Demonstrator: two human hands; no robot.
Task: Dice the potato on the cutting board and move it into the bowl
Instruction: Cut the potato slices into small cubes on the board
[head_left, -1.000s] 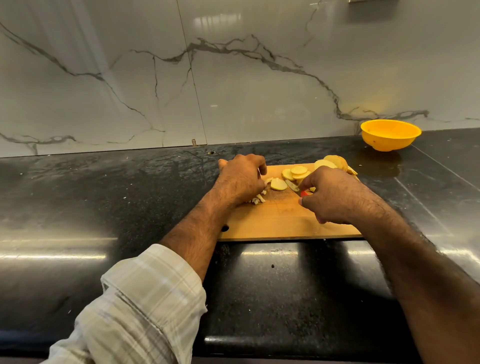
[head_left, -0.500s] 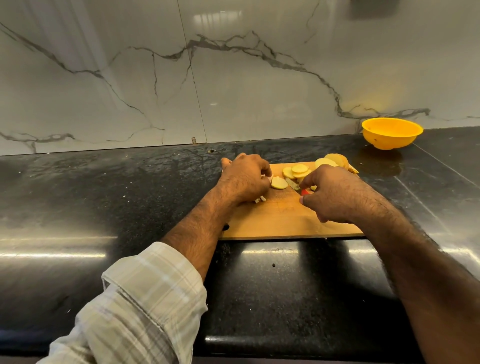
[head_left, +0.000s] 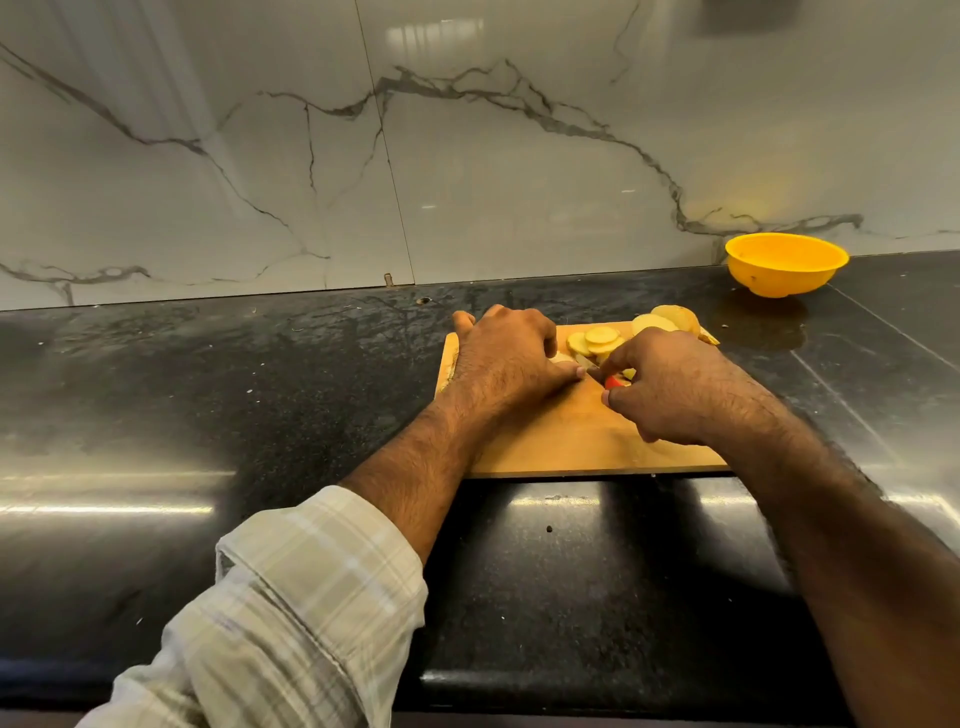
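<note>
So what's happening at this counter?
A person is cutting potato on a wooden board. The right hand grips a red-handled knife; the left hand steadies a piece that it hides. Round slices lie at the board's far edge. The yellow bowl sits apart, far right.

A glossy black speckled stone countertop (head_left: 156, 415) throws back streaks of light, and at twelve o'clock rises a white marble-look wall with grey veins (head_left: 467, 156).

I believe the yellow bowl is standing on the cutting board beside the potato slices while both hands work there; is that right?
Not quite. The head view shows the yellow bowl on the black counter by the wall, apart from the cutting board. The potato slices and both hands are at the board.
</note>
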